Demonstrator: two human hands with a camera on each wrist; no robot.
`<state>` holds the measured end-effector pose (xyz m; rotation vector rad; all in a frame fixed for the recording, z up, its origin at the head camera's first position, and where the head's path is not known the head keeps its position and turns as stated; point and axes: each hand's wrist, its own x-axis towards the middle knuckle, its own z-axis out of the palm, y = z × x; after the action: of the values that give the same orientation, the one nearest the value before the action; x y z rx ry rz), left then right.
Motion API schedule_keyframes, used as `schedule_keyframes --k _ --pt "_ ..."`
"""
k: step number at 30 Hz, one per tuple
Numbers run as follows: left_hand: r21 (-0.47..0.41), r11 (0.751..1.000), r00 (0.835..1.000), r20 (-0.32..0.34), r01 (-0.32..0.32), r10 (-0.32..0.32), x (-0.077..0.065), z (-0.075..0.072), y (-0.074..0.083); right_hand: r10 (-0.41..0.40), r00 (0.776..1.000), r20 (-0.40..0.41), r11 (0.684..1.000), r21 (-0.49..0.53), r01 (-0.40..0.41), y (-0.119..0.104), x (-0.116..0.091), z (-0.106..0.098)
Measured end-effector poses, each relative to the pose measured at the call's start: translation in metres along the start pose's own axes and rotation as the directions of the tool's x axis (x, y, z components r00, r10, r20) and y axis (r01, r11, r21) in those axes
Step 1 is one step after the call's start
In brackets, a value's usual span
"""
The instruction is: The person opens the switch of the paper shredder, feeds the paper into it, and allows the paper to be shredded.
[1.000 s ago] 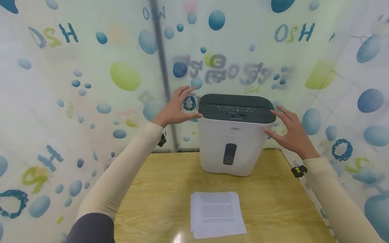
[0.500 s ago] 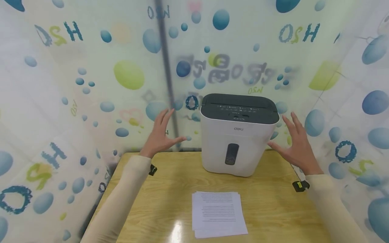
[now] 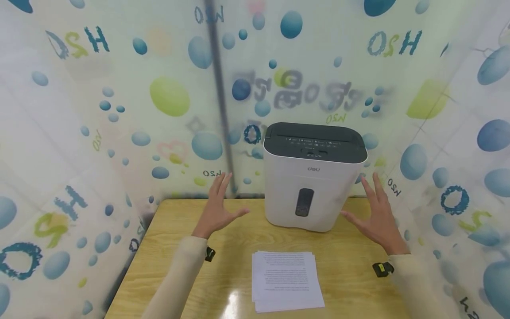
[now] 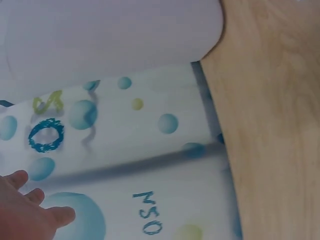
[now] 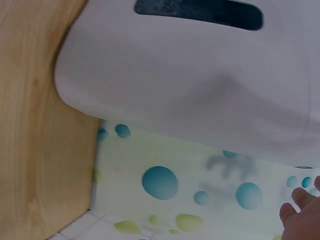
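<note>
A white paper shredder (image 3: 287,195) with a dark grey top stands upright at the back of the wooden table, its dark window facing me. To its left my left hand (image 3: 217,215) hovers with fingers spread, holding nothing. My right hand (image 3: 378,219) is at the shredder's right side, fingers extended and thumb pointing at its front edge. In the left wrist view, fingertips (image 4: 62,216) show low in the corner, below the shredder's white wall (image 4: 115,40). The right wrist view has the shredder's front (image 5: 190,75) overhead and a few fingers (image 5: 302,197) at lower right.
A small stack of printed paper (image 3: 284,281) lies on the wooden table (image 3: 350,274) in front of the shredder. Behind and on both sides hangs a curtain (image 3: 127,110) patterned with bubbles and letters. Each wrist wears a small black device, such as the right wrist camera (image 3: 383,269).
Both hands have come away from the shredder's top corners and dropped lower beside it. The head view has shifted slightly. Shredder and paper stay in place on the table.
</note>
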<state>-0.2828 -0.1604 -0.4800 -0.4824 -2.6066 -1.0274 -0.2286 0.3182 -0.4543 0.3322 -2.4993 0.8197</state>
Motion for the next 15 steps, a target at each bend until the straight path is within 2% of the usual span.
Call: schedule_keyframes --k 4,10,15 --pt "-0.013 1.0 1.0 0.01 0.009 -0.008 -0.016 0.014 -0.005 0.024 0.999 0.024 1.0 -0.017 -0.023 0.002 -0.014 0.016" --pt "-0.011 0.999 0.998 0.049 0.032 -0.031 -0.04 0.035 -0.009 -0.013 0.999 0.042 1.0 -0.022 0.014 0.006 -0.034 0.04" --pt "-0.034 0.999 0.998 0.06 0.04 -0.038 -0.058 0.053 -0.011 -0.009 0.997 0.073 1.0 -0.019 0.01 0.01 -0.047 0.058"
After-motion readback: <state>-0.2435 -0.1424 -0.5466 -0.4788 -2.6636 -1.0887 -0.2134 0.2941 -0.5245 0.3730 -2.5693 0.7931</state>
